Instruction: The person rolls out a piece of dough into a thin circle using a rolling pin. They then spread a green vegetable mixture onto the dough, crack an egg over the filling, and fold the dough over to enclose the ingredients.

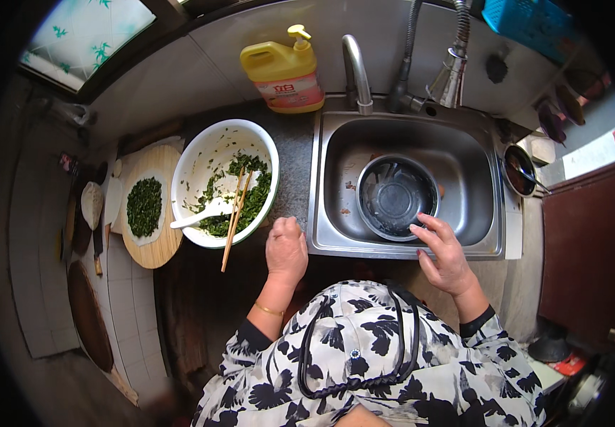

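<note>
My left hand is at the counter's front edge, just right of a large white bowl. Its fingers are curled, and nothing shows in them. Chopped green leaves lie in that bowl with a white spoon, and a pair of wooden chopsticks rests across its rim. Over the front of the stainless steel sink, my right hand is spread and holds nothing. Its fingertips are near the rim of a round metal bowl standing in the sink; contact is unclear.
Left of the white bowl, a round wooden board bears a pale flat wrapper topped with chopped greens. A yellow detergent bottle stands behind. The faucet and a spray head rise behind the sink. A knife lies far left.
</note>
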Available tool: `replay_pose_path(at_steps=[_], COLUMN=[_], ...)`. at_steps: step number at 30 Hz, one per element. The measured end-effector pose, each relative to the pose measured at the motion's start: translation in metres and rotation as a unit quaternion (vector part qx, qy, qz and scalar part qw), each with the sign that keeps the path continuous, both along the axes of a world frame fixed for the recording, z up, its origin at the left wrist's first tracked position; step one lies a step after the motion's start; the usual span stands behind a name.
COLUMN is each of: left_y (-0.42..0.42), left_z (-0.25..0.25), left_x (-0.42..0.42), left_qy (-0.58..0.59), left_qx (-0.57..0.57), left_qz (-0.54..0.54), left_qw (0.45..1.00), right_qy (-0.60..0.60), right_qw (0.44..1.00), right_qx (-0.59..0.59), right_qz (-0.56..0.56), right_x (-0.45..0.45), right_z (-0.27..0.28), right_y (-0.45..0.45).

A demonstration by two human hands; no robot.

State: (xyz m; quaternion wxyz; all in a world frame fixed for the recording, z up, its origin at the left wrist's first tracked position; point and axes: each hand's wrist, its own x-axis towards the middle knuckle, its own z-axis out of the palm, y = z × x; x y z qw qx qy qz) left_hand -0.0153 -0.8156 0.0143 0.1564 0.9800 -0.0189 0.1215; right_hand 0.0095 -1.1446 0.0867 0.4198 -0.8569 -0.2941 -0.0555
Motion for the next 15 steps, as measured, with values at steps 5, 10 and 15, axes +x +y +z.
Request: replay_pose_path(at_steps=[5,10,15], left_y=[-0.004,-0.009,-0.01], left_z=[-0.013,-0.001,-0.001], left_x=[0.001,0.001,0.005], left_qy=[-0.019,0.119,0.157], left_qx=[-0.045,-0.611,-0.89], left_qz=[0.03,0.132,0.033], left_qw=[0.998,0.772,0.427], right_qy=[-0.008,0.043,0.183], right_qw=[0.998,0.993,0.965], right_qx=[0.035,0.074,0.113], right_qz=[0.053,0.086,0.149], right_x=[0.024,0.038,0.061], right_z=[0.001,0.0,-0.006], right_y=[0.018,0.038,0.072])
